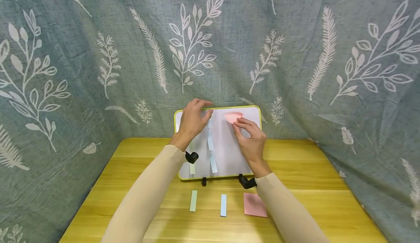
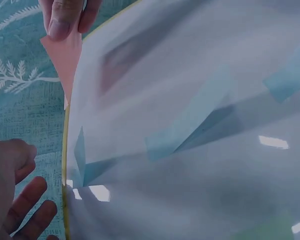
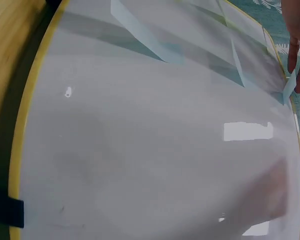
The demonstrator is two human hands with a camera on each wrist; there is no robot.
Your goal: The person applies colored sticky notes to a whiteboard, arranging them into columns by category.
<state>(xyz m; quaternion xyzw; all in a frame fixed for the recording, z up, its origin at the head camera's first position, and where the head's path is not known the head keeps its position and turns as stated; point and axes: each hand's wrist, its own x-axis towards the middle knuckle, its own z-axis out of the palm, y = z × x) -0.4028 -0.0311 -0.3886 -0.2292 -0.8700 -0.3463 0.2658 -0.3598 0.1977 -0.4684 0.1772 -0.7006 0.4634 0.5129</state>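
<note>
A whiteboard [image 1: 229, 155] with a yellow rim leans upright at the back of the table. My right hand [image 1: 252, 141] pinches a pink sticky note [image 1: 232, 117] by thumb and fingers, before the board's upper right in the head view. In the left wrist view the pinched note [image 2: 65, 65] is by the board's top edge; whether it touches is unclear. My left hand [image 1: 193, 118] is at the upper left edge, fingers loosely bent, holding nothing, close to the topmost blue strip [image 3: 289, 88]. More blue strips [image 1: 210, 141] run down the board, partly lifting off. A green strip [image 1: 192, 168] sticks lower left.
On the wooden table [image 1: 137, 184] before the board lie a green strip pad [image 1: 193, 200], a blue strip pad [image 1: 223, 205] and a pink note pad [image 1: 254, 204], partly covered by my right sleeve. Black feet [image 1: 204, 181] support the board. A leaf-patterned curtain [image 1: 229, 53] hangs behind.
</note>
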